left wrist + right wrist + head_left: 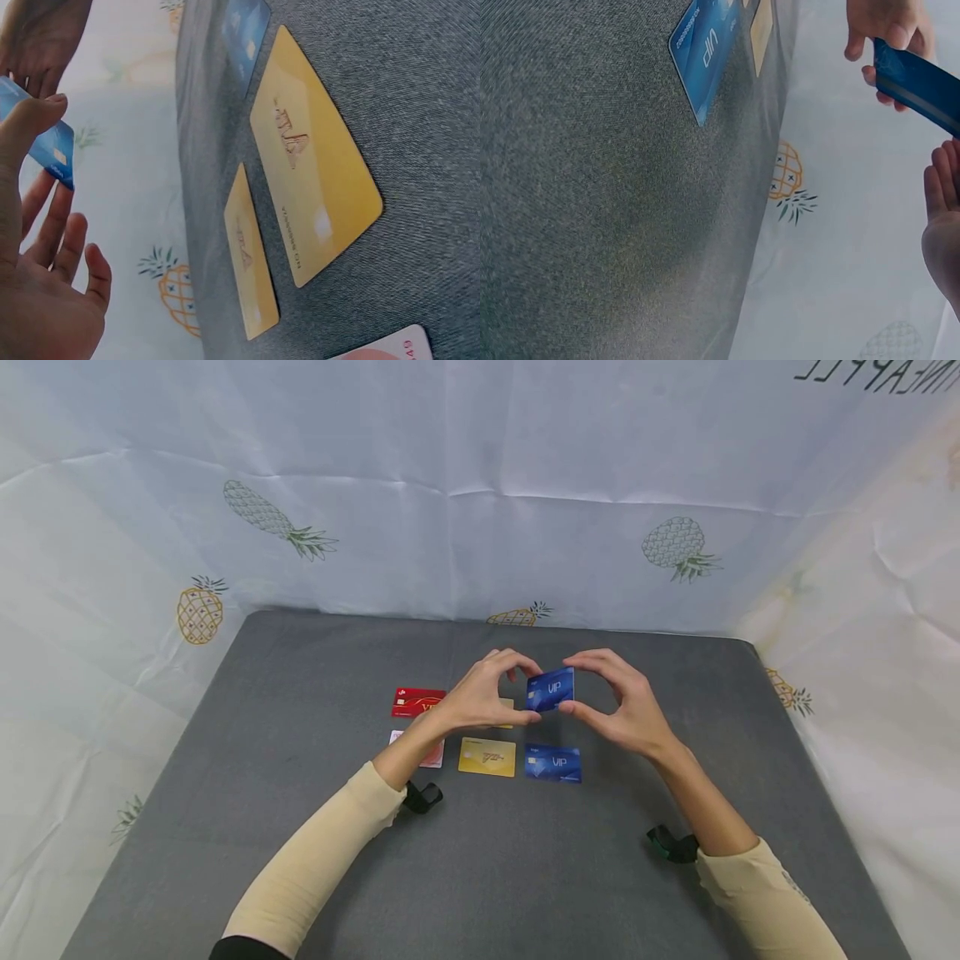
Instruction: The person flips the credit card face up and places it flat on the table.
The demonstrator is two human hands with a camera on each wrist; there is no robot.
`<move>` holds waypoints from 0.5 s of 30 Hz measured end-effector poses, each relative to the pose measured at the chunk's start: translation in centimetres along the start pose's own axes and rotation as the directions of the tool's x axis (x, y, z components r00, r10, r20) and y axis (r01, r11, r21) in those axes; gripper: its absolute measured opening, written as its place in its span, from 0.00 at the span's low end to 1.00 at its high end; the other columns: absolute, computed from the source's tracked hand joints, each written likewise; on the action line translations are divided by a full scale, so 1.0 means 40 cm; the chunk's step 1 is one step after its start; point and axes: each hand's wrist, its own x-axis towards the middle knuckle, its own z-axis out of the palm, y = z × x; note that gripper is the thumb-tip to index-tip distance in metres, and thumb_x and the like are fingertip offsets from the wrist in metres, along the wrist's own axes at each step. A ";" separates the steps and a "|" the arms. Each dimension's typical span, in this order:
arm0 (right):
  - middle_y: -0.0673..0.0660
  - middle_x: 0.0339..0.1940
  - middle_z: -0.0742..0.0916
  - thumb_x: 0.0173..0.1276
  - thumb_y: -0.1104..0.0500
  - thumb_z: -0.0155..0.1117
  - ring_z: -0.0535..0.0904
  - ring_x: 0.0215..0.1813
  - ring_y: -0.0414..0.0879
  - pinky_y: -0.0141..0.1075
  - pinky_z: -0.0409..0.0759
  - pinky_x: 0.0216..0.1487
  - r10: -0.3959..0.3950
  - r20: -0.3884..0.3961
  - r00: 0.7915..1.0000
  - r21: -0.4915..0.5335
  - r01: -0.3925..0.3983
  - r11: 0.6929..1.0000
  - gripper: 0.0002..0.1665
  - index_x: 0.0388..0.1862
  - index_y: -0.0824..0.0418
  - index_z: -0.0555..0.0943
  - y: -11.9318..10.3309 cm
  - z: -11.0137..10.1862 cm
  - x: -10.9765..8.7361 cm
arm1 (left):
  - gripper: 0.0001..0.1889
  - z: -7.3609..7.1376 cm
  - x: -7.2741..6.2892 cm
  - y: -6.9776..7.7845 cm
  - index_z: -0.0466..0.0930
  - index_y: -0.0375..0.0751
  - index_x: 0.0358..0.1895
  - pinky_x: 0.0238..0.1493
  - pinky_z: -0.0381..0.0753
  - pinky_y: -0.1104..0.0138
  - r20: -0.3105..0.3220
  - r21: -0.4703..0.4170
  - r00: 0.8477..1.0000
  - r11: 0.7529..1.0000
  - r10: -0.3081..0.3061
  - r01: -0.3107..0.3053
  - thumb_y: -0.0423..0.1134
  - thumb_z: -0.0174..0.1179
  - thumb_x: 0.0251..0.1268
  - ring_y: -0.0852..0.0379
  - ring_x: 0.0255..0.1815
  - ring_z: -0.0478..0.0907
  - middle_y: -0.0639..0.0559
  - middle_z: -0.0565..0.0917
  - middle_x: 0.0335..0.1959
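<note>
A blue VIP card (550, 690) is held up above the table between both hands. My left hand (480, 695) grips its left side, thumb low and fingers high. On the opposite side, my right hand (628, 706) pinches the card between thumb and fingertips. In the left wrist view the left thumb lies across the card's face, near its gold chip. The right wrist view shows the card's dark back with a stripe. Below it on the cloth lies a second blue VIP card (553, 763), beside a gold card (487, 757).
Behind the left hand, another gold card (251, 259) lies mostly hidden in the head view. A red card (415, 701) and a pink-and-white card (432, 757) lie left, partly covered by the left arm. The grey table (480, 877) meets a pineapple-print curtain (480, 552) at the back.
</note>
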 end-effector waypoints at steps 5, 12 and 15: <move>0.63 0.66 0.86 0.55 0.70 0.84 0.80 0.68 0.40 0.24 0.71 0.76 0.006 0.003 1.000 -0.043 -0.006 0.999 0.42 0.71 0.62 0.82 -0.001 -0.008 -0.001 | 0.31 -0.006 0.001 0.002 0.82 0.41 0.65 0.62 0.78 0.40 -0.014 0.016 1.000 1.000 -0.006 0.006 0.44 0.81 0.59 0.42 0.56 0.76 0.45 0.85 0.61; 0.60 0.68 0.86 0.54 0.68 0.85 0.81 0.68 0.42 0.22 0.70 0.75 0.040 0.016 0.999 -0.112 -0.038 0.993 0.45 0.73 0.58 0.81 -0.004 -0.020 -0.005 | 0.31 -0.005 0.005 0.003 0.82 0.40 0.65 0.65 0.78 0.38 0.000 0.011 1.000 1.000 -0.007 0.007 0.43 0.81 0.59 0.39 0.58 0.76 0.43 0.84 0.62; 0.60 0.68 0.87 0.54 0.68 0.85 0.81 0.69 0.43 0.22 0.70 0.75 0.049 0.031 0.998 -0.129 -0.044 0.991 0.45 0.73 0.58 0.81 -0.005 -0.025 -0.006 | 0.31 -0.003 0.006 0.003 0.83 0.40 0.64 0.65 0.78 0.40 0.003 0.017 1.000 1.000 -0.013 0.013 0.43 0.81 0.58 0.40 0.59 0.76 0.44 0.84 0.62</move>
